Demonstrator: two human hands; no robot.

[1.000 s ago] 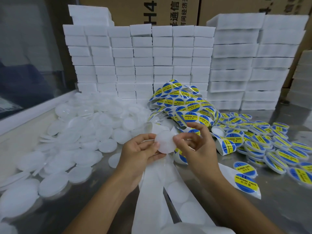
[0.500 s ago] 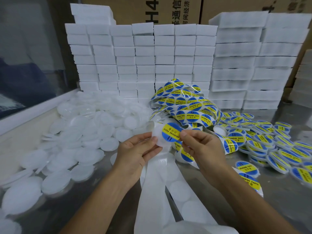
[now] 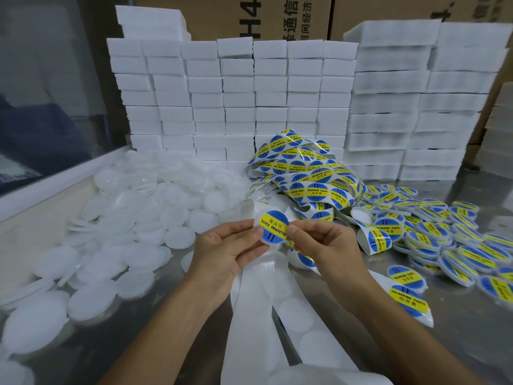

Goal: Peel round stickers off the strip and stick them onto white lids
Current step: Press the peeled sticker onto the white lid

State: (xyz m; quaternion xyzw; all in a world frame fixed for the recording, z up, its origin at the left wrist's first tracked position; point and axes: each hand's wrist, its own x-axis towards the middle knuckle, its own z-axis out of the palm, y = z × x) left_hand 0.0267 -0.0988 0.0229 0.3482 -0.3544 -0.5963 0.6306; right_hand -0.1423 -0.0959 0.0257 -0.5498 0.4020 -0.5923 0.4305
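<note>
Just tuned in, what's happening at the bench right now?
A person is labelling lids. Both hands, left hand and right hand, hold one white lid with a blue-and-yellow sticker on it, thumbs pressing its edges. Unlabelled lids are piled to the left, finished lids to the right, and the sticker strip lies tangled behind.

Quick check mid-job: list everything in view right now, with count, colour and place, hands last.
held lid: one, white with blue-yellow sticker on it, between both hands
plain lids: a large heap, white, table left
stickered lids: many, blue-yellow, table right
sticker strip: one tangle, blue-yellow, centre
empty backing: white, trailing toward the camera
foam blocks: stacks, white, rear
cartons: brown, behind the stacks
table: one, metal
left hand: pinches the lid's left edge
right hand: pinches its right edge
</note>
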